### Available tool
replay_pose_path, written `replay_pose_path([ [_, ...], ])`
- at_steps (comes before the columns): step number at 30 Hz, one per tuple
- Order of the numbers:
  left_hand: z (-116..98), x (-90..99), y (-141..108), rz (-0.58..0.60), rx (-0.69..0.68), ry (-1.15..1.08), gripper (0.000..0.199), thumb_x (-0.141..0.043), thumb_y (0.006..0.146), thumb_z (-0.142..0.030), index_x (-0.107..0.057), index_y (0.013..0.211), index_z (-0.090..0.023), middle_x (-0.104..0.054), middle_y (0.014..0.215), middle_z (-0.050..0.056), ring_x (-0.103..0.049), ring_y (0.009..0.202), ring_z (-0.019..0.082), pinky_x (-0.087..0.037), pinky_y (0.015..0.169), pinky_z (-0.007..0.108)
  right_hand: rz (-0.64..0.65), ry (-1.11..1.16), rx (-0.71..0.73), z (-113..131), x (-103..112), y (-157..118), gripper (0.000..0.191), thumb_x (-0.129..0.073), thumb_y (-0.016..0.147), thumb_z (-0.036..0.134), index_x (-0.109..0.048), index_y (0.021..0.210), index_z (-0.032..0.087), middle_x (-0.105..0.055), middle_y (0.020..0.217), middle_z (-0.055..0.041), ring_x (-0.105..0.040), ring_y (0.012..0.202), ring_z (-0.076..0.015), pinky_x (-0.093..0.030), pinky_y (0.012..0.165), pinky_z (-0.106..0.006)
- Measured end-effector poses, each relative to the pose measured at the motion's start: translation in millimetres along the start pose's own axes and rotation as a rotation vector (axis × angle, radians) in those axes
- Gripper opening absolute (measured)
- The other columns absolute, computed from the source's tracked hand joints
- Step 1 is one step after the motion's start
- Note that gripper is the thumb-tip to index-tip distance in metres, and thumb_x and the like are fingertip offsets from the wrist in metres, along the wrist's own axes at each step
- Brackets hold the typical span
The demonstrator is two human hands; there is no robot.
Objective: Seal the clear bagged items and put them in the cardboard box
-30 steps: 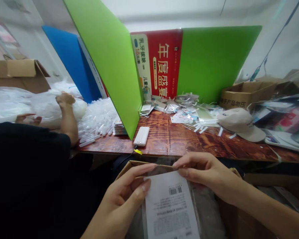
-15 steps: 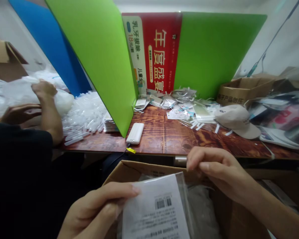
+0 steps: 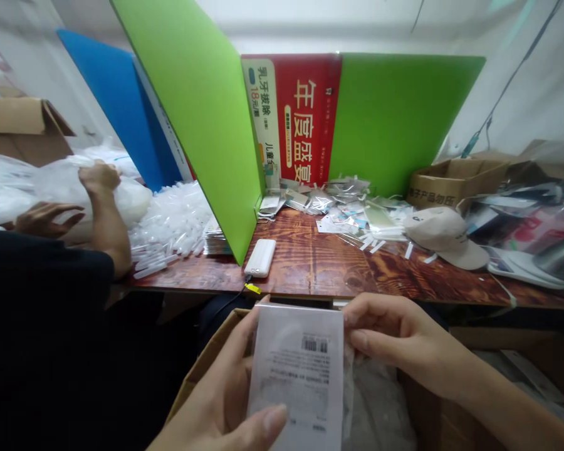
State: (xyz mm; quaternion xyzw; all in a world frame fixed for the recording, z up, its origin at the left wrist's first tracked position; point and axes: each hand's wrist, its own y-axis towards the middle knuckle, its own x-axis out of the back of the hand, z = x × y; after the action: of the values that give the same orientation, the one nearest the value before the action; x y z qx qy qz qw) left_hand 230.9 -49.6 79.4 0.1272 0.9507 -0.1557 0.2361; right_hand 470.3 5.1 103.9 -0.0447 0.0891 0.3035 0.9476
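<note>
A clear packet with a white printed card [image 3: 296, 376], barcode side up, is held over an open cardboard box [image 3: 192, 369]. My left hand [image 3: 230, 388] grips it from the left, thumb across its lower front and fingers along its left edge. At the packet's upper right edge, my right hand [image 3: 404, 338] is closed, its thumb and fingers pinched on the clear film. Greyish plastic bags [image 3: 380, 401] lie inside the box, partly hidden by the packet and my right hand.
Another person's hands [image 3: 98, 178] touch white bags at left, near a pile of clear tubes [image 3: 169, 219]. A green divider [image 3: 207, 125], white power bank [image 3: 260, 258], small packets [image 3: 348, 200], cap [image 3: 444, 232] and carton [image 3: 455, 181] stand or lie on the wooden table [image 3: 301, 269].
The packet has turned more upright, and my left hand has shifted right, its thumb now lower on the packet. My right hand has moved down to the packet's edge. The view has tilted up slightly.
</note>
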Motion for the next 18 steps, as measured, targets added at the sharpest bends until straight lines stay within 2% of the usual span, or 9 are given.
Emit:
replay_pose_path([
  [3, 0.1, -7.4, -0.8, -0.010, 0.043, 0.112, 0.108, -0.080, 0.075, -0.041, -0.006, 0.154, -0.036, -0.072, 0.107, 0.011, -0.072, 0.092, 0.031, -0.060, 0.073, 0.041, -0.020, -0.041, 0.029, -3.1, 1.3, -2.2, 0.025, -0.072, 0.083, 0.036, -0.065, 0.097, 0.017, -0.068, 0.086, -0.0021, -0.064, 0.080, -0.0118, -0.050, 0.074, -0.025],
  [6, 1.4, -7.4, -3.4, 0.021, -0.006, 0.327, 0.109, -0.073, 0.081, -0.042, 0.009, 0.154, -0.033, -0.073, 0.098, 0.007, -0.072, 0.082, 0.025, -0.060, 0.068, 0.034, -0.101, -0.289, 0.067, -5.6, -0.3, -2.1, 0.030, -0.068, 0.085, 0.035, -0.062, 0.109, 0.019, -0.067, 0.101, -0.0056, -0.064, 0.092, -0.0172, -0.051, 0.078, -0.030],
  [9, 6.5, -5.2, -3.3, 0.058, -0.099, 0.607, 0.098, -0.063, 0.087, -0.036, 0.005, 0.156, -0.028, -0.072, 0.084, 0.002, -0.070, 0.075, 0.019, -0.058, 0.068, 0.027, -0.166, -0.627, 0.124, -4.3, -6.9, 1.7, 0.033, -0.069, 0.082, 0.029, -0.061, 0.113, 0.020, -0.066, 0.106, -0.0055, -0.062, 0.097, -0.0193, -0.050, 0.083, -0.031],
  [11, 13.0, -3.7, -0.2, 0.085, -0.154, 0.769, 0.093, -0.060, 0.087, -0.030, 0.002, 0.156, -0.027, -0.070, 0.079, -0.001, -0.067, 0.068, 0.016, -0.055, 0.064, 0.023, -0.130, -0.718, 0.170, -1.5, -12.4, 5.8, 0.033, -0.070, 0.080, 0.024, -0.062, 0.112, 0.021, -0.067, 0.103, -0.0032, -0.062, 0.093, -0.0173, -0.048, 0.081, -0.029],
  [14, 25.4, 0.1, 8.0, 0.153, -0.188, 0.920, 0.093, -0.059, 0.085, -0.023, 0.001, 0.156, -0.026, -0.067, 0.074, -0.004, -0.061, 0.058, 0.012, -0.050, 0.056, 0.017, -0.023, -0.685, 0.181, 2.0, -16.7, 11.9, 0.027, -0.067, 0.079, 0.017, -0.063, 0.106, 0.019, -0.066, 0.091, -0.0005, -0.060, 0.081, -0.0136, -0.046, 0.070, -0.023],
  [16, 31.4, 3.4, 13.3, 0.195, -0.178, 0.950, 0.094, -0.060, 0.086, -0.025, 0.003, 0.156, -0.026, -0.067, 0.071, -0.005, -0.061, 0.056, 0.011, -0.049, 0.054, 0.016, 0.037, -0.557, 0.130, 2.7, -14.0, 14.7, 0.025, -0.066, 0.079, 0.015, -0.061, 0.103, 0.018, -0.064, 0.083, 0.0010, -0.057, 0.073, -0.0111, -0.043, 0.063, -0.021],
  [18, 31.9, 6.5, 16.8, 0.246, -0.173, 0.898, 0.096, -0.061, 0.088, -0.034, 0.007, 0.155, -0.027, -0.071, 0.078, -0.001, -0.066, 0.063, 0.014, -0.054, 0.061, 0.021, 0.073, -0.361, 0.080, 2.9, -5.9, 15.2, 0.024, -0.068, 0.079, 0.016, -0.060, 0.102, 0.018, -0.061, 0.077, 0.0029, -0.052, 0.065, -0.0080, -0.040, 0.057, -0.017],
])
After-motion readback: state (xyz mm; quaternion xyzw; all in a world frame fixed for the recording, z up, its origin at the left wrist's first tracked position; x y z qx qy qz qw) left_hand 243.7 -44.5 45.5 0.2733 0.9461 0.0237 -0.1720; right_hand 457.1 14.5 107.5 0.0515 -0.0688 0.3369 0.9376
